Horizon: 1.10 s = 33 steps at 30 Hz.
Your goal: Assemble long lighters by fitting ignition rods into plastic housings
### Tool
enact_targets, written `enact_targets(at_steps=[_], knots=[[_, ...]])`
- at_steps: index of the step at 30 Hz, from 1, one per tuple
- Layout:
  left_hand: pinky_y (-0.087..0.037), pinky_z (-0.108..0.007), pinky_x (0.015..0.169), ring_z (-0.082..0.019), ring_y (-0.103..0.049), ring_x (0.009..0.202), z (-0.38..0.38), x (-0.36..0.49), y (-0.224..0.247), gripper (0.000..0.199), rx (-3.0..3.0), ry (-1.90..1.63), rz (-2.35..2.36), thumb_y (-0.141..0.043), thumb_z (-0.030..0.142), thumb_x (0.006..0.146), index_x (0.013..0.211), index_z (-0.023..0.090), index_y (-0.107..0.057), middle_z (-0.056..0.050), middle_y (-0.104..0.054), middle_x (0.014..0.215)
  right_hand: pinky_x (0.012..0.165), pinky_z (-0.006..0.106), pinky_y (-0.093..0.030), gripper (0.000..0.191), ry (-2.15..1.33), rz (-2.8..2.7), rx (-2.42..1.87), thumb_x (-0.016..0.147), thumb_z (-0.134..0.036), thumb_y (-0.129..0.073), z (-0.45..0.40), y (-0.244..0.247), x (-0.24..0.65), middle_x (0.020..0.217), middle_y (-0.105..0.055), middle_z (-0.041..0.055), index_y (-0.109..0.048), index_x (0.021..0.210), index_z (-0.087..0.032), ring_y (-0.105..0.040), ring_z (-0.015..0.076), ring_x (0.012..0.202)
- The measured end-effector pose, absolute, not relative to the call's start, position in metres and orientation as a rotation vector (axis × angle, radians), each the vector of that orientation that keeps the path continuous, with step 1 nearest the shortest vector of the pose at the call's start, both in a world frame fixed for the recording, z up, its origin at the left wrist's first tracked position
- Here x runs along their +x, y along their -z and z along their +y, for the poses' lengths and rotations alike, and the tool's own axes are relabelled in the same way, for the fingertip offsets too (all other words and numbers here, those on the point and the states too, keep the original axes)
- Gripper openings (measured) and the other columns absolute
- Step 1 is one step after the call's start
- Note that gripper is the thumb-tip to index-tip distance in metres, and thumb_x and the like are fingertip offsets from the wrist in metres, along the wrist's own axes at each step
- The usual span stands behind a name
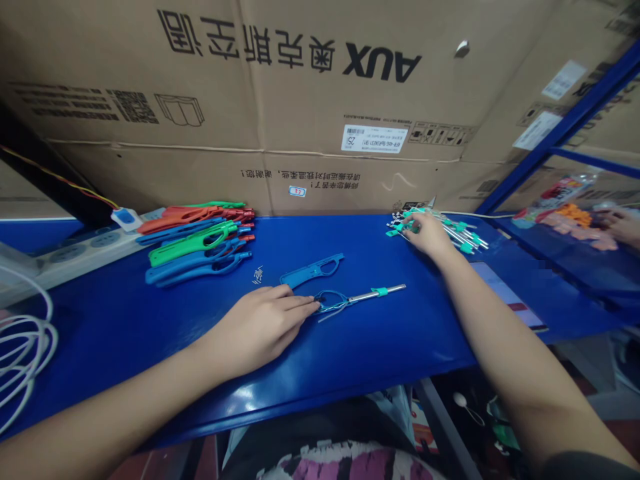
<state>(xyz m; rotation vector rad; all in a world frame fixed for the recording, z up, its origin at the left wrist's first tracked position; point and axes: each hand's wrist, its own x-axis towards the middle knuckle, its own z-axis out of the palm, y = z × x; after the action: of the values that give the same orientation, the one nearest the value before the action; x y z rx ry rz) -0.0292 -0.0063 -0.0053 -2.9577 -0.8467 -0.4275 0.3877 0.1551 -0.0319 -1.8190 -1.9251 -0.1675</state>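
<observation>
A left hand holds a blue lighter; a right hand is at a pile of metal tubes.
The left hand lies over the lighter's handle on the blue table, fingers close together; its metal tube points right and wears a green clip; a loose blue lighter shell lies just behind, near some tiny metal pins; the right hand's fingers are bent, but I cannot tell if they pinch a tube; colorful lighter handles are stacked at the left.
</observation>
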Motion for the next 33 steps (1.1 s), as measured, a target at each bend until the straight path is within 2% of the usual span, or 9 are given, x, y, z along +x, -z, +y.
enact_targets(at_steps=[5,10,15,17,20,24,26,28,33], knots=[[-0.058,-0.037,0.084,-0.023,-0.069,0.102,-0.006,-0.03,0.005,0.035,-2.957,0.427,-0.852,-0.049,0.019,0.1,0.13,0.019,-0.067,-0.006,-0.072,0.128,0.091,0.042,-0.049,0.032,0.133,-1.963,-1.797,0.076,-0.02,-0.061,0.152,0.031,0.382,0.101,-0.059,0.0111,-0.072,0.106,-0.019,-0.061,0.0265,0.086],[-0.059,-0.039,0.084,-0.024,-0.068,0.102,-0.007,-0.03,0.005,0.035,-2.964,0.428,-0.852,-0.049,0.019,0.1,0.129,0.019,-0.067,-0.005,-0.072,0.127,0.091,0.047,-0.049,0.02,0.119,-1.951,-1.815,0.075,-0.018,-0.061,0.149,0.031,0.379,0.102,-0.058,0.0125,-0.07,0.092,-0.02,-0.06,0.0315,0.093],[-0.058,-0.038,0.084,-0.024,-0.069,0.101,-0.006,-0.029,0.004,0.034,-2.97,0.438,-0.855,-0.05,0.018,0.099,0.128,0.019,-0.068,-0.007,-0.073,0.126,0.088,0.047,-0.049,0.011,0.067,-1.901,-1.785,0.074,-0.023,-0.063,0.146,0.023,0.377,0.101,-0.061,0.0125,-0.062,0.085,-0.021,-0.06,0.0313,0.093],[-0.059,-0.038,0.084,-0.024,-0.069,0.1,-0.006,-0.028,0.004,0.035,-2.97,0.436,-0.856,-0.049,0.018,0.099,0.128,0.019,-0.068,-0.007,-0.073,0.126,0.084,0.046,-0.05,0.012,0.0,-1.896,-1.749,0.076,-0.026,-0.061,0.144,0.017,0.373,0.096,-0.064,0.0117,-0.059,0.086,-0.021,-0.061,0.0281,0.085],[-0.058,-0.038,0.084,-0.024,-0.069,0.1,-0.006,-0.029,0.005,0.034,-2.963,0.439,-0.858,-0.049,0.018,0.099,0.128,0.019,-0.068,-0.006,-0.073,0.125,0.072,0.038,-0.052,0.017,-0.164,-1.937,-1.662,0.081,-0.032,-0.058,0.138,0.01,0.359,0.09,-0.067,0.0087,-0.057,0.093,-0.02,-0.061,0.0213,0.073],[-0.057,-0.036,0.086,-0.023,-0.069,0.102,-0.006,-0.031,0.006,0.034,-2.959,0.446,-0.871,-0.05,0.02,0.099,0.128,0.021,-0.068,-0.006,-0.073,0.125,0.058,0.028,-0.046,0.026,-0.65,-2.164,-1.443,0.081,-0.044,-0.062,0.12,0.005,0.333,0.077,-0.061,0.0006,-0.053,0.093,-0.022,-0.055,0.0155,0.063],[-0.057,-0.036,0.086,-0.023,-0.069,0.102,-0.006,-0.031,0.006,0.034,-2.961,0.444,-0.874,-0.049,0.02,0.1,0.128,0.021,-0.068,-0.006,-0.073,0.125,0.057,0.027,-0.042,0.028,-0.726,-2.261,-1.395,0.081,-0.046,-0.065,0.11,0.006,0.319,0.073,-0.056,-0.0022,-0.051,0.088,-0.023,-0.05,0.0147,0.062],[-0.057,-0.037,0.086,-0.024,-0.069,0.102,-0.006,-0.031,0.006,0.034,-2.968,0.434,-0.879,-0.049,0.02,0.1,0.127,0.021,-0.068,-0.006,-0.073,0.125,0.059,0.027,-0.039,0.029,-0.65,-2.34,-1.392,0.082,-0.047,-0.065,0.103,0.006,0.307,0.071,-0.053,-0.0025,-0.049,0.082,-0.023,-0.047,0.0146,0.064],[-0.057,-0.038,0.087,-0.024,-0.068,0.103,-0.006,-0.03,0.005,0.034,-2.982,0.41,-0.885,-0.049,0.02,0.1,0.127,0.021,-0.068,-0.005,-0.073,0.126,0.066,0.029,-0.042,0.025,-0.658,-2.442,-1.334,0.089,-0.046,-0.059,0.094,0.003,0.294,0.079,-0.061,0.0019,-0.059,0.086,-0.021,-0.053,0.0167,0.069]])
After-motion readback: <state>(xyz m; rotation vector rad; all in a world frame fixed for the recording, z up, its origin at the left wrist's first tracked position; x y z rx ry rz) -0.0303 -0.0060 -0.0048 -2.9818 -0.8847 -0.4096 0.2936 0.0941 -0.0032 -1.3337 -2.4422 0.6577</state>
